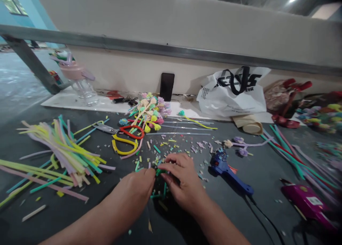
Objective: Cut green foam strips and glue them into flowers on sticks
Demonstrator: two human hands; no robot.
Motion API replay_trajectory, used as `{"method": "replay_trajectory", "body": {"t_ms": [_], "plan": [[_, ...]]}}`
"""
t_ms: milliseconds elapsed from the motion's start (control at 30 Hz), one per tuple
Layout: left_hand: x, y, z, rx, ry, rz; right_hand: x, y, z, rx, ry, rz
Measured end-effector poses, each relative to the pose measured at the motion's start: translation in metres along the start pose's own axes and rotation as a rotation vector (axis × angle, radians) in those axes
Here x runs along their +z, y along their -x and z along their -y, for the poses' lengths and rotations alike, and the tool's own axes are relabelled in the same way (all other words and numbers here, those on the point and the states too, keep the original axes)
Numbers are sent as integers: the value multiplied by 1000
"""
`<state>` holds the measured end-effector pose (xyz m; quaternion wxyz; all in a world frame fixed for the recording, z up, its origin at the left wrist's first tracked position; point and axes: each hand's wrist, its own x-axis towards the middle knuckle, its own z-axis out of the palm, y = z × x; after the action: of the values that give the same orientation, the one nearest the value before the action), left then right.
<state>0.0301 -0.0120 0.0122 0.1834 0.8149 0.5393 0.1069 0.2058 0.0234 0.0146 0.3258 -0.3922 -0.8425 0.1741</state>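
Observation:
My left hand (137, 188) and my right hand (181, 182) meet low in the middle of the dark table. Both are closed around a small bundle of green pipe cleaner pieces (159, 177) held between them. Most of the bundle is hidden by my fingers. Short coloured offcuts (171, 145) lie scattered just beyond my fingers.
A pile of long pastel pipe cleaners (61, 148) lies left. Red and yellow scissors (127, 138), finished pipe-cleaner flowers (149, 111) and a phone (167, 86) are behind. A blue glue gun (227, 170) and a purple one (307, 200) lie right. A white bag (232, 91) sits at the back.

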Motion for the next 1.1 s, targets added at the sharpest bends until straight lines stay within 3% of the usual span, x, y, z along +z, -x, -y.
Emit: {"method": "replay_trajectory", "body": {"t_ms": [133, 333, 467, 567, 700, 833, 900, 967, 1033, 1100], "plan": [[6, 0, 3, 8, -95, -2, 3, 0, 1, 21, 14, 25], [7, 1, 6, 31, -94, 21, 4, 0, 1, 159, -332, -151], [5, 2, 3, 31, -109, 38, 7, 0, 0, 38, -139, -38], [7, 2, 4, 39, -80, 38, 9, 0, 3, 30, -97, -24], [5, 1, 5, 29, -22, 15, 10, 0, 5, 186, -430, -122], [-8, -3, -3, 44, 156, -69, 6, -2, -5, 468, -715, -334], [-16, -6, -12, 2, 280, -67, 2, -3, -10, 457, -664, -406], [-22, -9, -20, -128, 480, 36, -2, -3, -12, 386, -626, -420], [-26, -12, -26, -267, 743, 160, -5, -3, -10, 367, -731, -370], [-30, -12, -30, -340, 998, 202, -7, -1, -5, 377, -935, -293]]}}
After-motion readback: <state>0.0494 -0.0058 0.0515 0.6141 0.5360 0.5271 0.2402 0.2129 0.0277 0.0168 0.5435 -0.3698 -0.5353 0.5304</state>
